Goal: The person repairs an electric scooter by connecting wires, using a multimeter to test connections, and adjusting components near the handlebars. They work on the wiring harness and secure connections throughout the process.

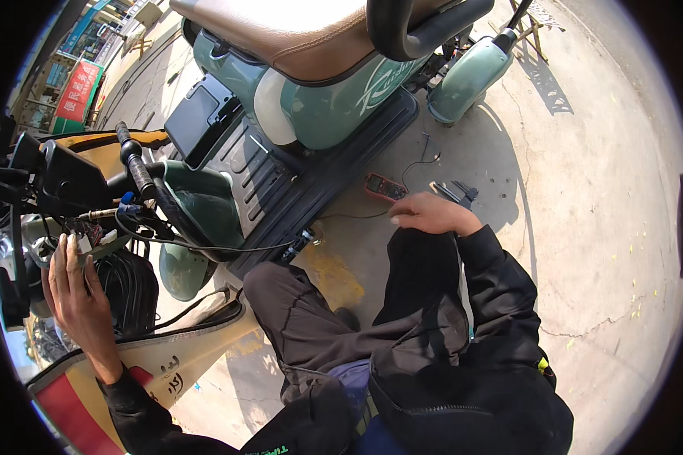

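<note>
My left hand (76,296) reaches to the front of a green electric scooter (326,106), its fingers stretched out against the opened headlight area. Just past the fingertips are exposed wires and connectors (87,231); whether the fingers touch them I cannot tell. My right hand (431,213) lies loosely over my right knee, with fingers extended and nothing visible in them. On the ground beyond it lies a red and dark multimeter (385,187) with its thin lead (413,164). Beside that are several dark hand tools (458,192).
The scooter's black ribbed footboard (269,182) runs in front of me, below the brown seat (296,34). A handlebar grip (134,161) sticks up at the left. A black cable (228,248) crosses toward the footboard's near edge. A cream and red fabric cover (159,364) hangs at lower left.
</note>
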Tool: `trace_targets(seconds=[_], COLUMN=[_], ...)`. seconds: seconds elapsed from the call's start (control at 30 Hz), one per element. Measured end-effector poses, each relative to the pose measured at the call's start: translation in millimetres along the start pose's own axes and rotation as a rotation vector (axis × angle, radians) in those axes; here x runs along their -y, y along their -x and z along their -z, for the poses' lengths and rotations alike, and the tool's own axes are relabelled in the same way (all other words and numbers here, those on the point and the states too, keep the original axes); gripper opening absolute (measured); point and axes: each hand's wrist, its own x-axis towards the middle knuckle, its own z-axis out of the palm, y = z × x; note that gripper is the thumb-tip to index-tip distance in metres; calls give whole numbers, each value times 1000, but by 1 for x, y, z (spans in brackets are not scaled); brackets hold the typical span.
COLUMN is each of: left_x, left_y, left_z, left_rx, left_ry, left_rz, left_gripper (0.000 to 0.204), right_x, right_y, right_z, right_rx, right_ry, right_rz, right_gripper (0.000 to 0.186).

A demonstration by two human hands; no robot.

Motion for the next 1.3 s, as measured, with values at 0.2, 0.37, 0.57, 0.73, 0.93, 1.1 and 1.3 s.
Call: trace_targets(seconds=[0.2, 0.37, 0.57, 0.73, 0.93, 1.1, 1.3], left_x=[-140, -263, -306, -296, -261, -242, -251], left_y=[47, 13, -95, -171, -273, -329, -397], left_z=[11, -10, 25, 82, 145, 195, 236], left_rx=[-78, -142, -112, -402, -221, 52, 316], left_ry=[163, 678, 996, 1282, 1816, 911, 963], left_rz=[-86, -21, 27, 362, 471, 335, 191], left_gripper=[24, 24, 34, 52, 64, 71, 83], right_x=[-140, -137, -20, 80, 120, 127, 186], right_y=[26, -5, -12, 27, 161, 339, 570], right_z=[71, 81, 47, 10, -41, -101, -207], right_rx=[-755, -766, -562, -558, -575, -1025, -1174], right_ry=[-398, 10, -39, -404, -762, -616, -1183], right_rz=[-705, -545, -288, -310, -678, -1090, -1648], right_gripper=[36, 34, 32, 33, 35, 28, 30])
